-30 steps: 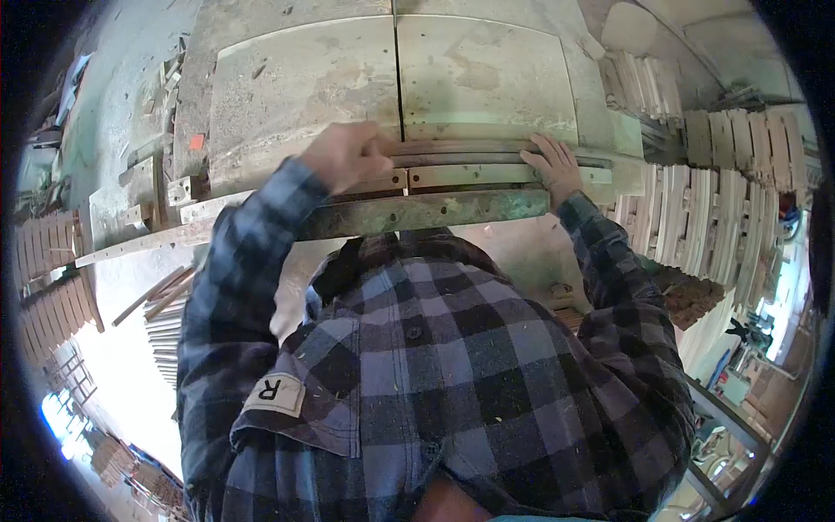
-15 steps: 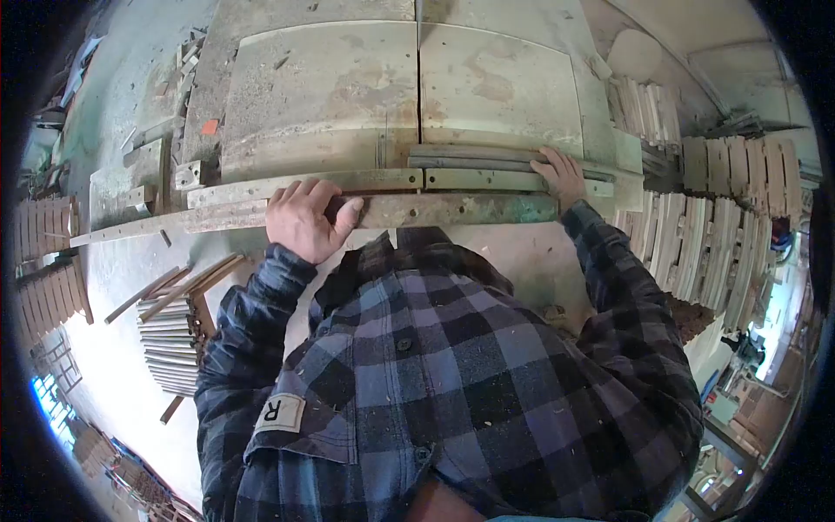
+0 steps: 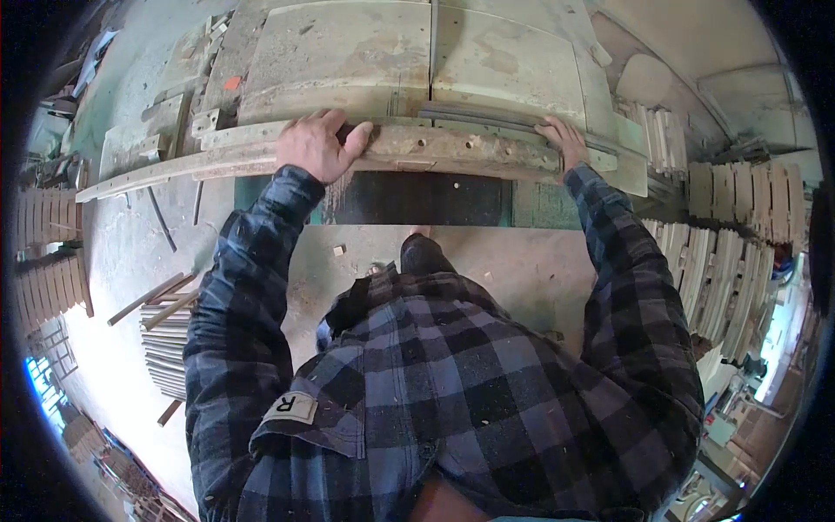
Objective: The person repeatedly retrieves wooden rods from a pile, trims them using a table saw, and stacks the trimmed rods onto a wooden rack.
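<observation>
A long wooden beam [image 3: 439, 146] with holes along its face lies across the front of the worktable. My left hand [image 3: 317, 150] rests over the beam's upper edge, its thumb apart from the fingers. At the right part of the beam, my right hand [image 3: 564, 142] lies with its fingers on thin dark strips [image 3: 487, 120] behind the beam; whether it grips them is not clear. Beneath the beam, a dark panel [image 3: 417, 200] shows at the table's front.
Pale boards [image 3: 344, 52] lie on the table beyond the beam. Slatted wood stacks [image 3: 746, 196] stand at the right, and others [image 3: 48, 215] at the left. A pile of sticks [image 3: 168, 348] sits on the floor at lower left.
My left hand moved from over the strips down onto the beam, then away from my body with it. The beam has shifted or tipped away, uncovering the dark panel. My right hand stays near the strips.
</observation>
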Available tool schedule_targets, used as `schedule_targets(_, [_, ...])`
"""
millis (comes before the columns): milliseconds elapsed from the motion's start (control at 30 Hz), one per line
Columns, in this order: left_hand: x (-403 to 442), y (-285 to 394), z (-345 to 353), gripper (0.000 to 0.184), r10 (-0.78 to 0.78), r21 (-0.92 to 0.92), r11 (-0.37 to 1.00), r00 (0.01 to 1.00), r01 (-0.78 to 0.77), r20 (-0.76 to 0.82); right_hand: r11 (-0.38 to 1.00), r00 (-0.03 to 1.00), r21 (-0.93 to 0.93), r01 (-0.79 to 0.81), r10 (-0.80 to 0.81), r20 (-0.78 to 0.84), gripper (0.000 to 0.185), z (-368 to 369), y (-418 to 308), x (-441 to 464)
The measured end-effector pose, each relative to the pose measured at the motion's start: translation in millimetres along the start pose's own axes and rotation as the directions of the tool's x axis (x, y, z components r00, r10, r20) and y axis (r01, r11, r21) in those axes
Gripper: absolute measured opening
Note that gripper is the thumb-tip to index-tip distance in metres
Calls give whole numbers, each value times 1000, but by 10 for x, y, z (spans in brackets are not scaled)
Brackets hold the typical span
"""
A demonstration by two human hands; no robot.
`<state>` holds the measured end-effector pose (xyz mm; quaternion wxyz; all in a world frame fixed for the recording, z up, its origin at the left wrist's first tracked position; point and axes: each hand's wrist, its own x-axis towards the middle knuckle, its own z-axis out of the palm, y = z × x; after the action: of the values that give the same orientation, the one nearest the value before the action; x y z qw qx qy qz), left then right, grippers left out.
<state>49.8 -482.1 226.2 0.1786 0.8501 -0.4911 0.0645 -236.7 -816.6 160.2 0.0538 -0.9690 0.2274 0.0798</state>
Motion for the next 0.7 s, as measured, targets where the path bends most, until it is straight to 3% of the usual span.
schedule_targets(133, [-22, 13, 28, 47, -28, -8, 1000, 1000, 28, 1, 1000, 1000, -19, -5, 5, -9, 95, -24, -67, -40])
schedule_targets(400, [-42, 46, 4, 42, -29, -8, 1000, 999, 29, 25, 999, 994, -32, 27, -31, -101, 85, 87, -10, -65])
schedule_targets(500, [-56, 56, 10, 43, -29, 7, 1000, 999, 29, 17, 999, 996, 38, 13, -9, -91, 89, 19, -69, -93])
schedule_targets(700, [-72, 52, 41, 45, -41, 22, 999, 999, 41, 15, 999, 998, -33, 23, -25, -61, 90, 46, -17, -82])
